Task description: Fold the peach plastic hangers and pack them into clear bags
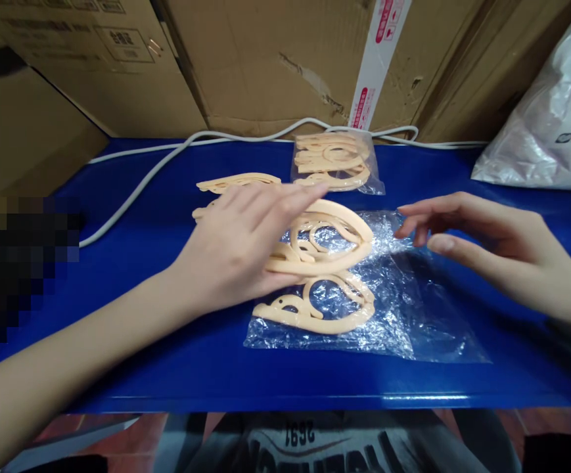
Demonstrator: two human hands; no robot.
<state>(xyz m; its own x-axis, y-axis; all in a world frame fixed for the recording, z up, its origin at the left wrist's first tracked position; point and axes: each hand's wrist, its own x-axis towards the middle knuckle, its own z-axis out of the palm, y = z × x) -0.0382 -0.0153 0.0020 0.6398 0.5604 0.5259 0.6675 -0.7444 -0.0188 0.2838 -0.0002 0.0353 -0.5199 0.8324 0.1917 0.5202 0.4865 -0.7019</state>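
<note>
My left hand [238,246] lies over a peach-coloured plastic hanger [337,253], fingers stretched along its top and thumb under its near rim, holding it above a clear plastic bag [413,322] on the blue table [167,355]. A second peach hanger [315,312] lies inside or on the bag just below. My right hand [482,243] hovers at the bag's far right part, fingers spread and slightly curled, fingertips touching the crinkled film. More loose hangers [238,182] lie behind my left hand.
A sealed bag of peach hangers [334,161] sits at the back of the table. A white cable [142,184] runs along the back edge. Cardboard boxes [285,59] stand behind, and a grey plastic sack [551,118] is at the far right.
</note>
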